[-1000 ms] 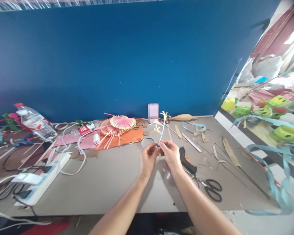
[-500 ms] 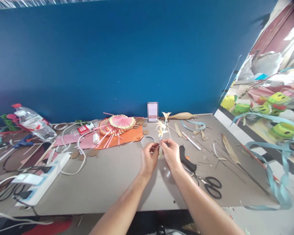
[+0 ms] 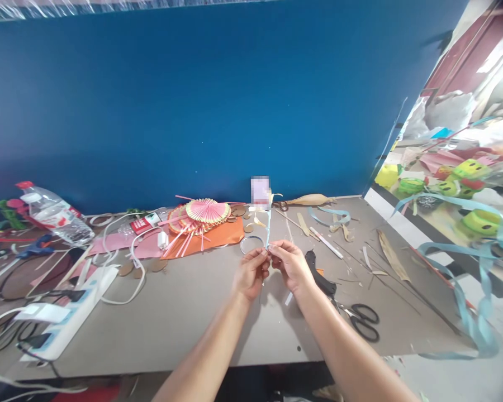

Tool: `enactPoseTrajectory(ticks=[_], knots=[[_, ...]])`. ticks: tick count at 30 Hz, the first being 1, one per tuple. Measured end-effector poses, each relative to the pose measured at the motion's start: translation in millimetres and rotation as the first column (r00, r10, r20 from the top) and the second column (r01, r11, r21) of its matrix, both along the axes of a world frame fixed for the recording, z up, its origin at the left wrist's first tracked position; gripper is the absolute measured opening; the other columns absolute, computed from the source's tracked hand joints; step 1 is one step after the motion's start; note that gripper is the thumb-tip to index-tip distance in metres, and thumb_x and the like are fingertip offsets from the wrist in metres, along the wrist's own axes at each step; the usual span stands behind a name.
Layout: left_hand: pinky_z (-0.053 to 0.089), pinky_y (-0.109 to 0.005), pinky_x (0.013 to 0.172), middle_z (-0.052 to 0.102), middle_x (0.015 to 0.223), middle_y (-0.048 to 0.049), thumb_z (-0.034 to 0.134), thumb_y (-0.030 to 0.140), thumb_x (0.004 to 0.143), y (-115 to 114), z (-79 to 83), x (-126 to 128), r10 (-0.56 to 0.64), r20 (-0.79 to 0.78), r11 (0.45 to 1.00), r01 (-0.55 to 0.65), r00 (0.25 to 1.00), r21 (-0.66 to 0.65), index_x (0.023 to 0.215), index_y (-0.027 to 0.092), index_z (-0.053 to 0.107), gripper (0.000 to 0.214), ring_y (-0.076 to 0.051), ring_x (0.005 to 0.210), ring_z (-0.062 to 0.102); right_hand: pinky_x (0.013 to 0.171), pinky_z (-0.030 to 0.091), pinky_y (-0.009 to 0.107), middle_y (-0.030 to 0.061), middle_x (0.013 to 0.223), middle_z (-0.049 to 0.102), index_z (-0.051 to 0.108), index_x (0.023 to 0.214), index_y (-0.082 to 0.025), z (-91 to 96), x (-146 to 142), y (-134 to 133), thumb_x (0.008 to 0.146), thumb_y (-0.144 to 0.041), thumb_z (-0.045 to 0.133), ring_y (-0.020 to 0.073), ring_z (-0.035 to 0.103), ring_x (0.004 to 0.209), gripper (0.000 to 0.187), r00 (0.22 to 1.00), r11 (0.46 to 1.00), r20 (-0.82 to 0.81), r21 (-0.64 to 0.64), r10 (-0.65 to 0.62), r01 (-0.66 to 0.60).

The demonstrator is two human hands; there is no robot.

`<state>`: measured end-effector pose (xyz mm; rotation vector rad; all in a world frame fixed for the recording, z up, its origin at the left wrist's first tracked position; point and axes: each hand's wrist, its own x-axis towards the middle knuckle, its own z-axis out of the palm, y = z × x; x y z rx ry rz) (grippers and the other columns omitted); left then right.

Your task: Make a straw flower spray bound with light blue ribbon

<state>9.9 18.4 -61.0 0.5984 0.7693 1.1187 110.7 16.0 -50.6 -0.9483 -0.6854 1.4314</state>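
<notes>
Between my hands stands a thin flower stem [image 3: 269,228] partly wrapped in light blue, with small cream flowers [image 3: 259,221] near its top. My left hand [image 3: 251,272] is closed on the lower stem, its thumb and fingers pinched together. Close beside it, my right hand [image 3: 290,262] pinches the stem just above and to the right. The stem's thin lower end shows below my left fingers. To the right of my right hand lie a black glue gun [image 3: 318,274] and black-handled scissors [image 3: 364,322].
A white power strip [image 3: 73,315] with cables lies at left, near a plastic bottle [image 3: 56,215]. Pink paper fans [image 3: 207,210] rest on orange paper [image 3: 201,240]. Light blue ribbon [image 3: 484,301] hangs at the right edge. A blue panel [image 3: 235,100] closes off the back.
The flower stem has turned and shifted slightly left, so its flowers face differently. Both hands have stayed close together, with the left one lower and more curled.
</notes>
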Motion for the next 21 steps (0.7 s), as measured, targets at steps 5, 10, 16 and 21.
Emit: enactPoseTrajectory(ticks=[5, 10, 16, 21], knots=[[0.029, -0.011, 0.036, 0.049, 0.054, 0.004, 0.07, 0.019, 0.056, -1.1, -3.0, -2.8, -0.059, 0.135, 0.994, 0.07, 0.989, -0.078, 0.063, 0.012, 0.054, 0.019, -0.001, 0.042, 0.039, 0.045, 0.029, 0.021, -0.0035, 0.047, 0.052, 0.055, 0.056, -0.016, 2.5, 0.8, -1.6, 0.057, -0.021, 0.064, 0.0071, 0.043, 0.043, 0.011, 0.994, 0.996, -0.057, -0.007, 0.088, -0.089], [0.03, -0.01, 0.035, 0.049, 0.052, 0.0042, 0.071, 0.018, 0.054, -2.6, 0.1, -3.1, -0.036, 0.117, 0.995, 0.046, 0.993, -0.091, 0.062, 0.012, 0.053, 0.02, -0.001, 0.042, 0.04, 0.045, 0.027, 0.02, -0.0048, 0.047, 0.051, 0.053, 0.058, -0.016, 5.9, 0.4, -1.7, 0.055, -0.017, 0.063, 0.0057, 0.04, 0.042, 0.01, 0.996, 0.997, -0.051, 0.002, 0.077, -0.077], [0.028, -0.01, 0.035, 0.05, 0.052, 0.0047, 0.07, 0.022, 0.054, -4.2, 0.8, -2.2, 0.014, 0.064, 0.997, -0.009, 0.998, -0.08, 0.065, 0.012, 0.053, 0.022, -0.001, 0.041, 0.039, 0.046, 0.026, 0.021, -0.0056, 0.046, 0.048, 0.05, 0.056, -0.017, 5.1, -1.8, 1.0, 0.056, -0.013, 0.054, 0.0069, 0.041, 0.043, 0.006, 0.994, 0.994, -0.005, 0.03, 0.108, -0.108], [0.026, -0.01, 0.034, 0.049, 0.053, 0.0051, 0.07, 0.021, 0.054, -4.1, 0.8, 0.2, 0.071, 0.09, 0.993, -0.062, 0.993, -0.101, 0.066, 0.013, 0.053, 0.023, -0.001, 0.041, 0.038, 0.048, 0.025, 0.022, -0.0061, 0.045, 0.046, 0.05, 0.054, -0.017, 4.0, -3.2, 6.4, 0.056, -0.013, 0.052, 0.0067, 0.037, 0.044, 0.005, 0.991, 0.996, 0.127, 0.071, 0.051, -0.06]])
